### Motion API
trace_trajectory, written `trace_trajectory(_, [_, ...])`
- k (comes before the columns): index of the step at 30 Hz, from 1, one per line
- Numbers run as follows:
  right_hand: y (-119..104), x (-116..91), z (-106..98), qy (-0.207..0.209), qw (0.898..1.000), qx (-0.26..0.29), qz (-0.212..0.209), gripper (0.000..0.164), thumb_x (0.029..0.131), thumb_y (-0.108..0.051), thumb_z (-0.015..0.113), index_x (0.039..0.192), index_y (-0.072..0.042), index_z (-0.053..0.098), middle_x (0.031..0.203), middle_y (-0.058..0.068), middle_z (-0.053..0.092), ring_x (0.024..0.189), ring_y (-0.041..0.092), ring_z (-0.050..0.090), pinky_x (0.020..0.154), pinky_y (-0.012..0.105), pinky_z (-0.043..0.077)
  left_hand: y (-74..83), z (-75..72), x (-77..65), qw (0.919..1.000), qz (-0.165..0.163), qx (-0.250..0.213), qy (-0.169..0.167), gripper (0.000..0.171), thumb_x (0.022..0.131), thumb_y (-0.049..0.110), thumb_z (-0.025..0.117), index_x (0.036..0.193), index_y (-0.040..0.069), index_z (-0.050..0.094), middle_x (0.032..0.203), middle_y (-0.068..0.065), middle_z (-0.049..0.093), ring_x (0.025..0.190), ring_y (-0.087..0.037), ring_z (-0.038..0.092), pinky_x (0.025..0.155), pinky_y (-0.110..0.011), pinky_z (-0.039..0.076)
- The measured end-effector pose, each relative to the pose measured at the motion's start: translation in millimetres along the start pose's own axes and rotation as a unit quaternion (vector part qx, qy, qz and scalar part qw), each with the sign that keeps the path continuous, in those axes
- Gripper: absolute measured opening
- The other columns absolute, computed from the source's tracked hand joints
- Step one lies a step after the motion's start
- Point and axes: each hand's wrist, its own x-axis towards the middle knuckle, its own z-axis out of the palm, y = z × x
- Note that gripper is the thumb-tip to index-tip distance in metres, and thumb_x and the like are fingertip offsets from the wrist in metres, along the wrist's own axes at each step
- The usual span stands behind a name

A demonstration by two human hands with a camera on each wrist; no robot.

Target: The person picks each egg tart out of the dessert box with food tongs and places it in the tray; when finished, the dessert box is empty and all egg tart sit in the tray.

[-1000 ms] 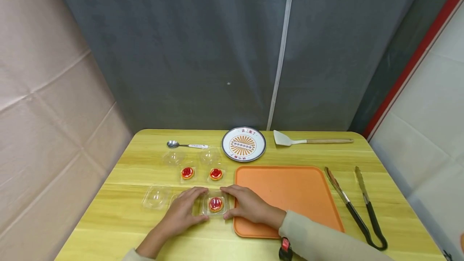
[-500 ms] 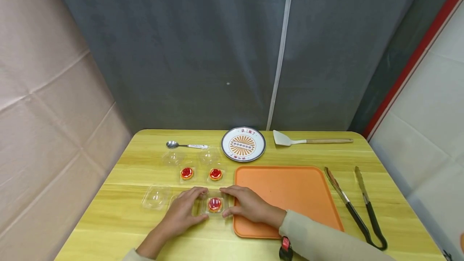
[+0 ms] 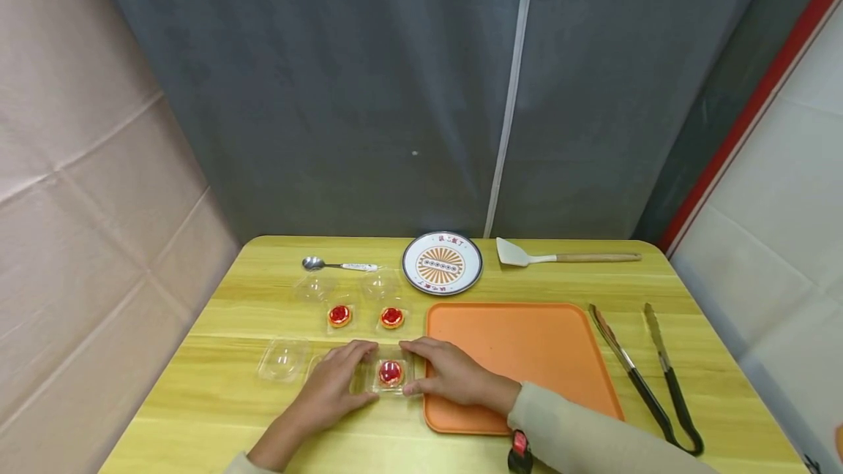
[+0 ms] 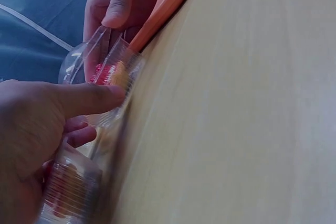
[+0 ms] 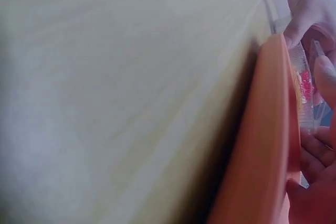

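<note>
The person's left hand (image 3: pixel 334 389) and right hand (image 3: pixel 454 371) grip opposite sides of a clear, square, dome-topped plastic box (image 3: pixel 390 353), its lid (image 4: pixel 72 66) ajar over a small, round, red-topped tart (image 3: pixel 391 373). The box sits on the yellow wood-grain table (image 3: pixel 197 415), just beside an orange rectangular plastic tray (image 3: pixel 520 357); uneven thumb pressure could skew the lid and smear the tart

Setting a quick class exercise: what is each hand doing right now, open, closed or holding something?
Left hand: holding the left side of a clear plastic box.
Right hand: holding the right side of that same box.
</note>
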Motion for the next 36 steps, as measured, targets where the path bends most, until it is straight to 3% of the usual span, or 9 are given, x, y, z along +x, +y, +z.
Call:
trace_trajectory(8, [1.4,1.5,-3.0,-0.006,1.000,0.010,-0.001,0.081,0.091,-0.058,0.071,0.156,-0.016,0.047,0.152,0.000,0.053,0.140,0.020,0.049,0.118,0.044,0.040,-0.9,-10.2,1.2,0.9990,0.004,-0.014,-0.043,0.094,0.072,0.043,0.090,0.150,0.009,0.049,0.148,-0.006,0.055,0.134,-0.036,0.053,0.112,-0.062,0.042])
trace_trajectory(15, [-7.6,2.2,-15.8,-0.016,1.000,-0.012,-0.004,0.082,0.092,-0.058,0.070,0.158,-0.018,0.043,0.155,-0.001,0.051,0.143,0.024,0.047,0.118,0.050,0.040,6.2,-26.3,3.0,0.9980,0.003,-0.013,-0.061,0.094,0.077,0.059,0.082,0.151,0.010,0.049,0.153,-0.009,0.051,0.145,-0.049,0.037,0.117,-0.068,0.030])
trace_trajectory(17, [-11.9,1.5,-21.7,-0.017,1.000,-0.020,-0.011,0.081,0.093,-0.056,0.070,0.159,-0.020,0.041,0.155,-0.001,0.051,0.143,0.025,0.047,0.117,0.051,0.041,10.3,-32.7,3.9,0.9983,0.002,-0.014,-0.056,0.088,0.082,0.058,0.079,0.150,0.011,0.050,0.152,-0.008,0.053,0.143,-0.046,0.041,0.115,-0.067,0.034])
trace_trajectory(20, [-16.8,1.0,-28.2,-0.018,0.999,-0.028,-0.026,0.079,0.095,-0.053,0.070,0.160,-0.023,0.039,0.156,-0.001,0.050,0.142,0.025,0.048,0.115,0.051,0.043,16.1,-41.4,5.6,0.9987,0.001,-0.023,-0.046,0.078,0.088,0.055,0.075,0.148,0.010,0.053,0.147,-0.005,0.056,0.120,-0.032,0.062,0.105,-0.057,0.050])
trace_trajectory(23, [-20.2,0.9,-32.8,-0.024,0.999,-0.013,-0.035,0.074,0.097,-0.051,0.068,0.160,-0.024,0.040,0.155,0.000,0.051,0.140,0.022,0.049,0.115,0.049,0.044,19.8,-47.7,7.4,0.9983,-0.004,-0.047,-0.036,0.071,0.092,0.049,0.075,0.148,0.011,0.053,0.142,-0.001,0.060,0.107,-0.022,0.066,0.092,-0.046,0.058])
trace_trajectory(27, [-21.3,0.8,-36.3,-0.046,0.996,0.077,-0.021,0.066,0.102,-0.048,0.061,0.159,-0.019,0.042,0.149,0.004,0.056,0.136,0.019,0.054,0.115,0.043,0.045,22.3,-52.7,9.0,0.9949,-0.021,-0.093,-0.033,0.070,0.095,0.047,0.072,0.152,0.014,0.049,0.141,-0.004,0.063,0.127,-0.028,0.062,0.094,-0.047,0.059])
trace_trajectory(31, [-20.2,0.9,-37.3,-0.072,0.977,0.198,0.021,0.057,0.107,-0.042,0.053,0.156,-0.012,0.046,0.144,0.009,0.061,0.132,0.020,0.058,0.114,0.037,0.046,25.8,-54.9,8.5,0.9915,-0.026,-0.120,-0.045,0.074,0.095,0.043,0.072,0.158,0.019,0.042,0.142,-0.009,0.063,0.129,-0.032,0.061,0.095,-0.050,0.059])
trace_trajectory(34, [-20.7,0.0,-38.7,-0.095,0.946,0.305,0.056,0.054,0.110,-0.038,0.047,0.153,-0.005,0.047,0.141,0.016,0.062,0.130,0.028,0.060,0.114,0.043,0.046,29.2,-55.5,7.0,0.9951,-0.013,-0.089,-0.041,0.090,0.092,0.040,0.077,0.164,0.027,0.027,0.143,-0.009,0.062,0.126,-0.034,0.063,0.097,-0.054,0.057])
trace_trajectory(36, [-21.2,-0.2,-39.9,-0.109,0.916,0.377,0.082,0.053,0.111,-0.036,0.045,0.151,-0.002,0.048,0.138,0.019,0.063,0.129,0.034,0.061,0.114,0.047,0.046,30.4,-55.9,6.2,0.9990,0.006,-0.040,-0.021,0.103,0.087,0.041,0.082,0.166,0.033,0.017,0.147,-0.007,0.059,0.126,-0.034,0.063,0.100,-0.056,0.055])
